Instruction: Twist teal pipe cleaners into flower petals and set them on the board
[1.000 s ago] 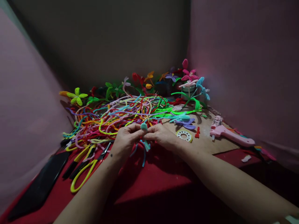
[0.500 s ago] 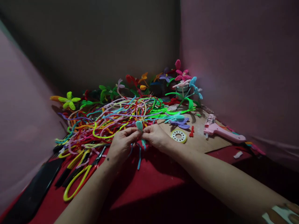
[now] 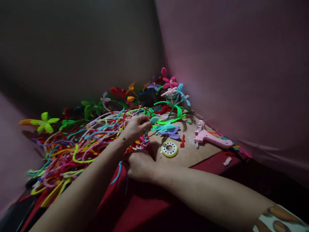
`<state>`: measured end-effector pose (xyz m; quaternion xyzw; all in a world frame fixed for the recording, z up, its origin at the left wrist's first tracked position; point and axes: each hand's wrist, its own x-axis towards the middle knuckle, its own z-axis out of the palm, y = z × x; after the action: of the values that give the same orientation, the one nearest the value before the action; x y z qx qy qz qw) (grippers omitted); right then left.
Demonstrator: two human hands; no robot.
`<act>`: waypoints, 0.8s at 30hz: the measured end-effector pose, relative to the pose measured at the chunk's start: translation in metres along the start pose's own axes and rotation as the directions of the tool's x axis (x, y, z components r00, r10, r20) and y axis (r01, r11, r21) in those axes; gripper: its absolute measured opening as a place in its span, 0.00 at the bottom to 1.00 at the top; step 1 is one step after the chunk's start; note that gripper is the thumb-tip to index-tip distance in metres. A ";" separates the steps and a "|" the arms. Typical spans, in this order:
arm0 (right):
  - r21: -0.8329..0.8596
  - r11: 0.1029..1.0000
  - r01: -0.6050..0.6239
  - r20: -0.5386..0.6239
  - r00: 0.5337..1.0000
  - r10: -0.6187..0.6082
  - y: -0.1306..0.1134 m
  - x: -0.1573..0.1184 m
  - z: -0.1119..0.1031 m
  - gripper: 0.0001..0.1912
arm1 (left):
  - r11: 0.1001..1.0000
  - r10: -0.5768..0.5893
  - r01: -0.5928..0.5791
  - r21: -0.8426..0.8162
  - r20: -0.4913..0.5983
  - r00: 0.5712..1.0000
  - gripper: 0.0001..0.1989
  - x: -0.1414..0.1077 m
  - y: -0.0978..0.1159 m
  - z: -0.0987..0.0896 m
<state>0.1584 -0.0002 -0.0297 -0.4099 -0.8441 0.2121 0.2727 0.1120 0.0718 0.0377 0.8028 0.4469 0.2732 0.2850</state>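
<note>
My left hand (image 3: pixel 137 127) is closed in a pinch, its fingertips on a mint-green pipe-cleaner petal (image 3: pixel 154 120) that sticks out to their right. Lower down, my right hand (image 3: pixel 140 165) is closed with its fingers curled downward and mostly hidden; I cannot make out what is in them. Beside its knuckles a blue pipe cleaner (image 3: pixel 117 174) hangs over the red cloth (image 3: pixel 149 196). Short multicoloured pipe-cleaner pieces (image 3: pixel 142 143) lie between the two hands. Finished mint petals (image 3: pixel 166 128) rest just right of my left hand.
A heap of pipe cleaners (image 3: pixel 65 151) spreads to the left. On the cardboard (image 3: pixel 185 156) are a tape roll (image 3: pixel 169 149), a red bow (image 3: pixel 182 141) and a pink glue gun (image 3: pixel 213 138). Pipe-cleaner flowers (image 3: pixel 170 82) stand along the back wall.
My hands have parted. The left has moved up with the mint petal, toward the other petals; the right has dropped down and closer. The view has swung right.
</note>
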 end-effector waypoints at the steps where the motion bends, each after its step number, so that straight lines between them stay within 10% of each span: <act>1: -0.027 1.000 0.013 0.021 1.000 -0.013 0.000 0.000 0.000 0.10 | 0.994 0.030 -0.032 0.106 0.023 0.999 0.10 0.011 -0.002 0.007; 17: -0.061 0.997 -0.052 0.148 0.987 0.060 0.006 0.011 0.000 0.15 | 0.820 -0.021 -0.173 0.545 0.331 0.944 0.16 0.049 -0.005 0.045; 24: -0.025 0.998 -0.050 0.126 0.991 0.053 0.007 0.010 0.001 0.14 | 0.950 0.039 -0.133 0.281 0.315 0.948 0.13 0.045 -0.004 0.040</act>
<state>0.1570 0.0116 -0.0316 -0.4202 -0.8511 0.2354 0.2087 0.1581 0.1044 0.0159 0.8880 0.3978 0.0874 0.2136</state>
